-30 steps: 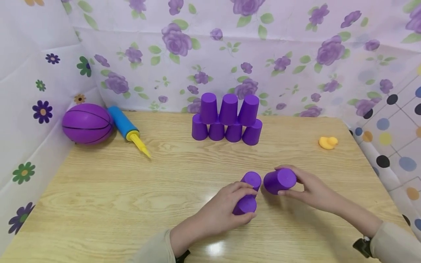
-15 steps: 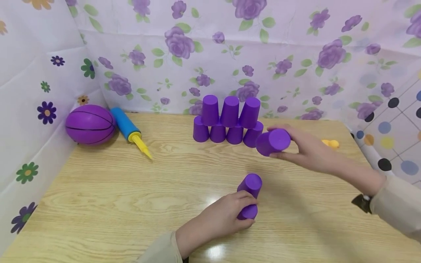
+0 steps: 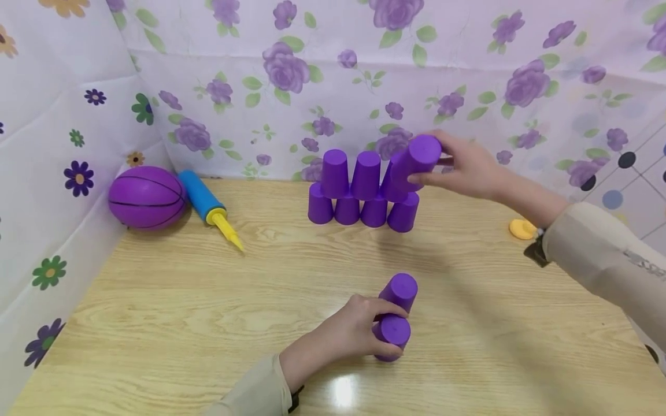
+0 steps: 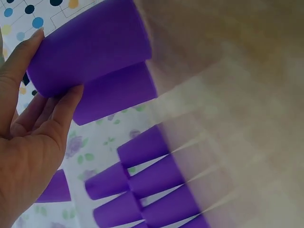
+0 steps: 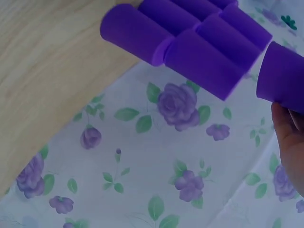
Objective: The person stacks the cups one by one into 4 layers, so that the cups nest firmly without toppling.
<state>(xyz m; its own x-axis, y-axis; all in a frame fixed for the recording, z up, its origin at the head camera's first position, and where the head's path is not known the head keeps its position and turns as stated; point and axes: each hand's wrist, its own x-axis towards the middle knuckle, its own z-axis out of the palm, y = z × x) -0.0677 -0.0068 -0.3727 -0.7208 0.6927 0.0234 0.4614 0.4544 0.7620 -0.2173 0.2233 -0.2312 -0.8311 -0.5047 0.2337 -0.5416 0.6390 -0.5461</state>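
1. Wooden tabletop (image 3: 156, 300), walled by floral sheeting (image 3: 291, 69); polka-dot sheeting at right.
2. Pyramid of cups (image 3: 364, 190) at back centre: four inverted below, three above.
3. Right hand (image 3: 463, 164): fingers curled round one purple cup (image 3: 416, 159), held tilted just beside the upper row's right end. Half a second ago level with the bottom row; a second ago down at the table by the left hand. Judged: carried up toward a third tier, not yet set down.
4. Left hand (image 3: 359, 329): gripping the near cup (image 3: 391, 335) of a remaining pair; second cup (image 3: 399, 292) touching behind. Position little changed.
5. Also present: purple ball (image 3: 147, 197), blue-and-yellow pump (image 3: 208, 208), yellow toy (image 3: 522, 229) partly behind the right sleeve.
6. Unclear: contact between carried cup and upper row; right-wrist view cuts the hand off at frame edge; left-wrist view smeared by blur.
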